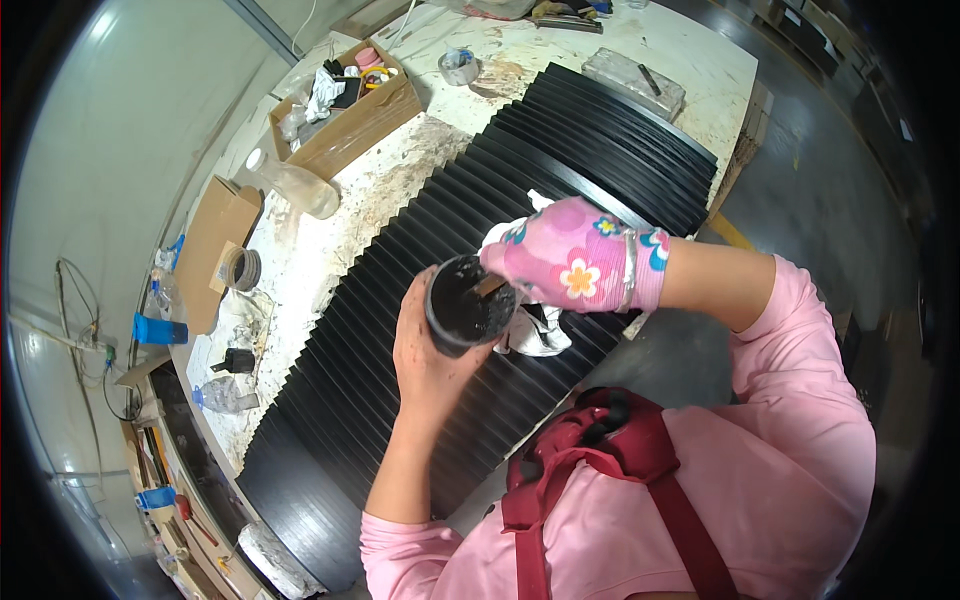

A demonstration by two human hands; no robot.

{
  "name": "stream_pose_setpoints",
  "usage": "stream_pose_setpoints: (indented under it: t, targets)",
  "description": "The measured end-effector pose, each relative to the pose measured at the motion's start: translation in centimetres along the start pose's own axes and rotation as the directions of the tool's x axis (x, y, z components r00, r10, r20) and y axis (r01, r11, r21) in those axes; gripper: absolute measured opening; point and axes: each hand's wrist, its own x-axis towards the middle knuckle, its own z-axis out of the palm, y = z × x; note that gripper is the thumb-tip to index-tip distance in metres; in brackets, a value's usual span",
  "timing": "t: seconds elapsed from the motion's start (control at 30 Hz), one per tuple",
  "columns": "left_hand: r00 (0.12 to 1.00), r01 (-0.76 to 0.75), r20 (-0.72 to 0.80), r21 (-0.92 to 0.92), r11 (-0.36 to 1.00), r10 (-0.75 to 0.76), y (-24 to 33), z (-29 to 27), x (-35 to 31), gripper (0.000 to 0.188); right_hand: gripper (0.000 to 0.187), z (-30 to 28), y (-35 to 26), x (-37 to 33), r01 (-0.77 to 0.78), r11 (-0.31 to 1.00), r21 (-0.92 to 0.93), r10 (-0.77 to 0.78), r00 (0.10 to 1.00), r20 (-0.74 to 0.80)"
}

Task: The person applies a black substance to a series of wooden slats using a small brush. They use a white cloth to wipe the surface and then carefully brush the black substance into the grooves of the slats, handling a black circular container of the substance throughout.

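From where I stand, the long black pleated sheet (375,315) runs slantwise across the pale, stained table (285,285), and both of the worker's hands are above it, near its middle. The bare left hand (428,365) is wrapped around a dark cup (462,325), its mouth turned up, with black stuff coating the inside. So the cup is over the middle of the pleated sheet, held rather than set down. The right hand (565,255), in a pink flowered glove, is closed on a short brown stick (490,286) that dips into the cup; what the stick ends in I cannot make out. A crumpled white cloth (540,335) shows under the gloved hand, against the pleated sheet; I can't tell whether those fingers grip it too.

To the left of the pleated sheet I see a clear bottle (305,190) leaning over, an open cardboard box (370,130) full of odds and ends, a roll of brown tape (241,268), a small black pot (236,360) and a clear plastic bottle (225,396) lying down. Just beside the sheet's far end is a grey slab (615,75) with a dark stick (650,80) on top.
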Motion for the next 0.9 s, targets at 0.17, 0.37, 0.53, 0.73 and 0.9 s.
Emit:
stream_pose_setpoints:
  t: [0.17,0.37,0.53,0.73,0.9]
  targets:
    - [0.996,0.094,0.011,-0.063,0.994,-0.093,-1.5,1.0,3.7,0.096,0.016,0.1,7.3,-0.3,-0.023,0.863,0.505,0.054,0.997,-0.048]
    - [0.926,0.315,-0.114,-0.287,0.905,-0.359,-8.0,2.9,4.8,0.09,0.019,2.9,12.4,-0.7,-0.324,0.017,0.946,0.382,0.876,0.294]
    - [0.841,0.416,-0.276,-0.222,0.882,-0.466,-13.1,3.7,2.9,0.087,0.018,2.6,19.3,2.1,-0.338,0.179,0.924,0.581,0.795,0.178]
    - [0.849,0.444,-0.216,-0.202,0.873,-0.482,-13.0,4.6,3.1,0.095,0.015,2.3,29.0,7.7,-0.535,0.786,0.308,0.598,0.785,-0.161]
    - [0.851,0.439,-0.242,-0.158,0.885,-0.466,-13.4,4.4,2.7,0.095,0.019,3.4,29.8,11.5,-0.597,0.802,-0.008,0.595,0.8,-0.08]
